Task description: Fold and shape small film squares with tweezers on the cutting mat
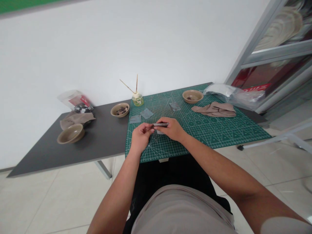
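A white wall [146, 45] fills the upper middle of the frame, and below it a dark table [102, 136] spans from the lower left toward the right. A green cutting mat [207, 125] covers much of the table's centre and right, and a cabinet [280, 53] with grey framing stands at the upper right. A clear plastic bag [246, 97] lies at the mat's far right corner. Of 2 brown cloths, 1 lies crumpled [216, 110] on the mat at right of centre, the other [84, 117] at the left by a clear container [73, 99]. At the centre are the person's left hand [141, 135] and right hand [174, 128]. There are 3 tan bowls: 1 at the left [70, 138], 1 holding dark bits beside the mat's left edge [114, 110], 1 at the right [192, 101]. A bottle [137, 100] with 2 sticks stands near the wall. Flat translucent pieces [147, 113] lie on the mat left and right of centre. Smallest, a slim grey piece [161, 124] sits at the frame's centre above the mat, pinched between thumb and fingers of both hands; its exact nature is too small to tell.
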The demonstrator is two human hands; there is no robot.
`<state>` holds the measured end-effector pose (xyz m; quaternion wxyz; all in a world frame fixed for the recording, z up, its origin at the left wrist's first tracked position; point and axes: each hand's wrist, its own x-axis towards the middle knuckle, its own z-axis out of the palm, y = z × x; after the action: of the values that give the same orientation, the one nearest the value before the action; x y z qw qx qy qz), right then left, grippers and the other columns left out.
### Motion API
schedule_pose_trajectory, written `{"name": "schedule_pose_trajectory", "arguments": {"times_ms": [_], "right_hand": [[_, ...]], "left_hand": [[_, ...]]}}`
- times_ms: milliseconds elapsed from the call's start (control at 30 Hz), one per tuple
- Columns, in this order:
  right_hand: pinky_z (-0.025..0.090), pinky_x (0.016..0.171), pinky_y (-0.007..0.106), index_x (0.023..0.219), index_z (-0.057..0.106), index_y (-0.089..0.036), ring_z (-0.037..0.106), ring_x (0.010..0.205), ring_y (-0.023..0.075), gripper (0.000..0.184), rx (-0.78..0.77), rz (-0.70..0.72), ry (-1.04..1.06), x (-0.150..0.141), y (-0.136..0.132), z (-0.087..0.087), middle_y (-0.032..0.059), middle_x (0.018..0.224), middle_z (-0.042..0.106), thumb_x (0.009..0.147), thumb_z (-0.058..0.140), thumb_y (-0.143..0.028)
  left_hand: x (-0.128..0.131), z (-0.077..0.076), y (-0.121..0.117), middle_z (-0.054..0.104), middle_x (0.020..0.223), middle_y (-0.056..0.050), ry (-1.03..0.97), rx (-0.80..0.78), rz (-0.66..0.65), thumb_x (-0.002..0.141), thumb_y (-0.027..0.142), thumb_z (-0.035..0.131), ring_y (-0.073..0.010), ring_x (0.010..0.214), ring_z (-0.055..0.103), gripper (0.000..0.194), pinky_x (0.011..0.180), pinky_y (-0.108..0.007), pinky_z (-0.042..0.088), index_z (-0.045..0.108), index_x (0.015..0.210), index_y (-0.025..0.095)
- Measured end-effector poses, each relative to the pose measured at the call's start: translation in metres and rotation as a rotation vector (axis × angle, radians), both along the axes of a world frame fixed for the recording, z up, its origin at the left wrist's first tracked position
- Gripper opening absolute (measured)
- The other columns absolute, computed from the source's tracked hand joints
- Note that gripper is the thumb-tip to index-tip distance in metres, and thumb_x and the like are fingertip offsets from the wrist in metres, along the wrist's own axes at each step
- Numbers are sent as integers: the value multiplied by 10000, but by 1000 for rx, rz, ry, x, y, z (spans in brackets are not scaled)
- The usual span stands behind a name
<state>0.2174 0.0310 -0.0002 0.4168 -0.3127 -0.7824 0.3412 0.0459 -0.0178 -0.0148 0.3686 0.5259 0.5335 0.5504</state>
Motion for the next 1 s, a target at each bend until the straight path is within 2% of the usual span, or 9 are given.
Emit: {"name": "schedule_pose_trajectory", "arguments": {"times_ms": [67,200,433,567,833,1000], "right_hand": [[446,713,297,812,692,-216,610,741,154,42,3,-37,28,0,1,-1,-13,773,677,814,705,-256],[459,746,312,861,681,-220,609,791,166,57,90,-75,96,1,1,-2,9,833,676,852,667,-275],[458,760,312,886,670,-228,605,823,173,46,157,24,70,-1,1,-3,20,871,668,877,644,-265],[453,743,299,882,662,-225,602,799,164,28,146,44,32,-1,1,-4,12,863,665,861,653,-241],[451,729,290,858,677,-215,610,778,155,35,80,43,58,1,-2,1,3,838,670,832,680,-239],[456,736,288,869,688,-212,618,786,153,49,95,51,67,2,-2,2,4,849,681,836,682,-247]], "left_hand": [[1,2,-1,672,683,13,5,10,-7,738,268,695,-130,634,605,106,652,-263,484,693,807,188],[3,5,-2,677,679,8,-73,37,-7,793,335,669,-130,588,605,189,600,-267,501,685,919,195],[2,4,1,679,705,28,-173,15,-54,657,243,768,-120,605,626,309,653,-283,538,695,953,193],[1,3,1,695,704,19,-202,-21,-95,666,223,748,-119,585,623,251,619,-273,532,683,905,183],[0,2,1,678,674,27,-147,4,-66,654,218,755,-108,574,596,214,596,-247,495,701,859,189],[-1,0,0,682,687,21,-140,9,-61,653,222,758,-118,584,600,234,612,-263,500,718,881,194]]}}
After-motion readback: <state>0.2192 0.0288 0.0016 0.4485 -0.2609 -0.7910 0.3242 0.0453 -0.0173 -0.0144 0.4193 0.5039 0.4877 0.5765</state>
